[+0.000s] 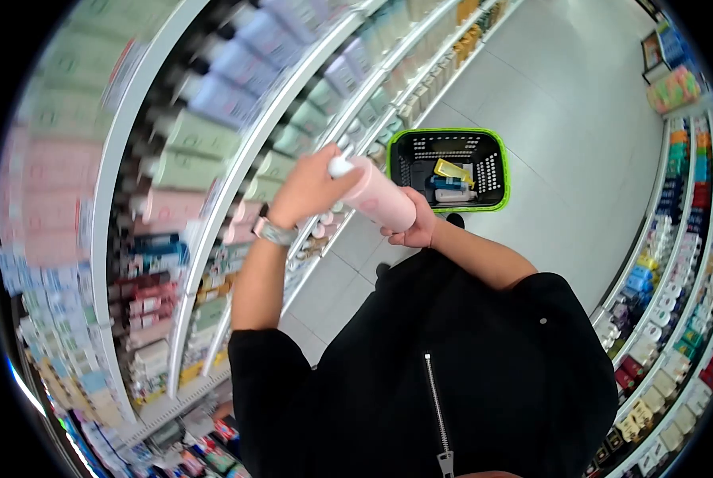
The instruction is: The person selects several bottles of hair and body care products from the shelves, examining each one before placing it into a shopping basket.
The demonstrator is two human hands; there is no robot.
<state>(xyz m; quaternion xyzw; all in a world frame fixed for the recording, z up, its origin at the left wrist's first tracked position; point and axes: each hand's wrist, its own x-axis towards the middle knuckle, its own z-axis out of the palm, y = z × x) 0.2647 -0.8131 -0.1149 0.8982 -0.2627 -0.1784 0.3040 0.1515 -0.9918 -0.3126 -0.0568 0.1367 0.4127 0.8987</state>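
Note:
A pink pump bottle with a white top is held tilted between my two hands, above the floor and close to the shelves. My left hand, with a watch on its wrist, is closed around the bottle's white top and neck. Around the lower end curls my right hand, its thumb on the side and its fingers partly hidden beneath. Just beyond the bottle a black basket with a green rim stands on the floor. Inside it lie a yellow item, a dark blue bottle and a pale bottle.
Shelves on the left carry rows of lilac bottles, green bottles and pink bottles. Curved shelving with many small products lines the right side. Grey floor tiles run between them.

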